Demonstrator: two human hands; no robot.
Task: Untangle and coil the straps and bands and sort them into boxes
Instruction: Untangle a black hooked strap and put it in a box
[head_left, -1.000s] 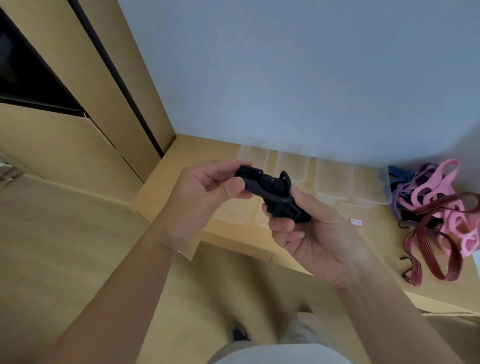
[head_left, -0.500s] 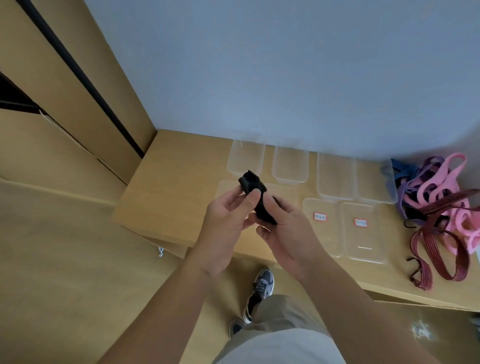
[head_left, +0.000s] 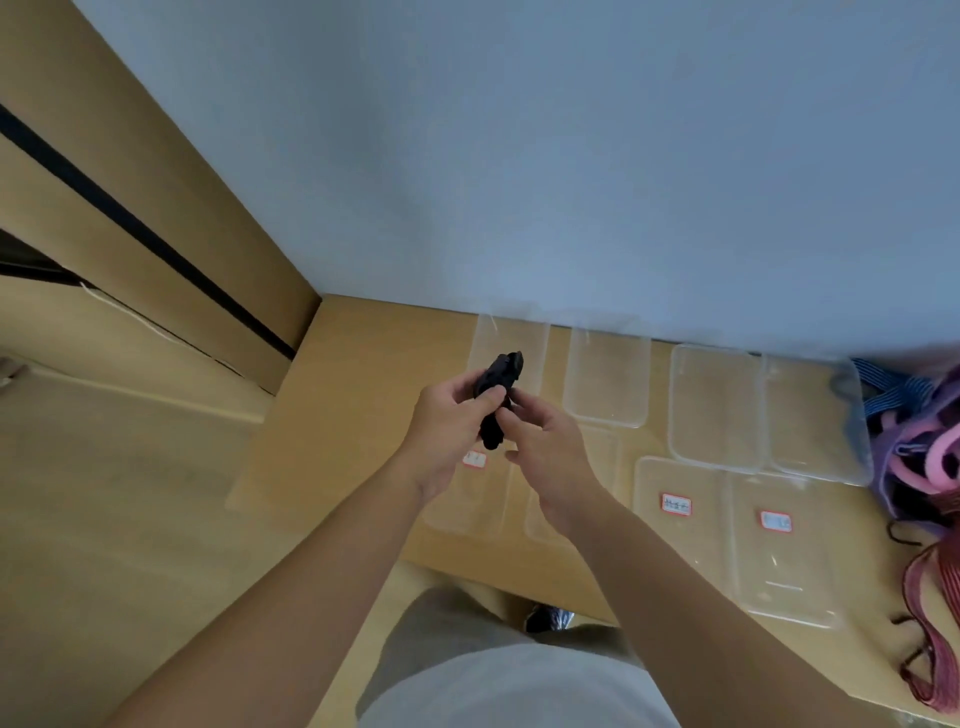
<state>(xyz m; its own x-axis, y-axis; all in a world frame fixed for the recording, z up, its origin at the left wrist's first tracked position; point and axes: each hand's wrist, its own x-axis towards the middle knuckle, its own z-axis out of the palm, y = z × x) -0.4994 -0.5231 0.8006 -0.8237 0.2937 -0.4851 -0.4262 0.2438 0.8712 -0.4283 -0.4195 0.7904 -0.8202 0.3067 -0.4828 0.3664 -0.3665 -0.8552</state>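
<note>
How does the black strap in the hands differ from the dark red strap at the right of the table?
The black strap is bundled small; the dark red strap sprawls in loose loops. The black strap is held by the left hand and right hand; the dark red strap lies untouched on the table. Neither lies in the clear boxes.

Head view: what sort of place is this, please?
Probably an indoor sorting station, perhaps in a home or office: a wooden table against a plain wall, rows of clear boxes, some labelled, and a tangled pile of straps.
</note>
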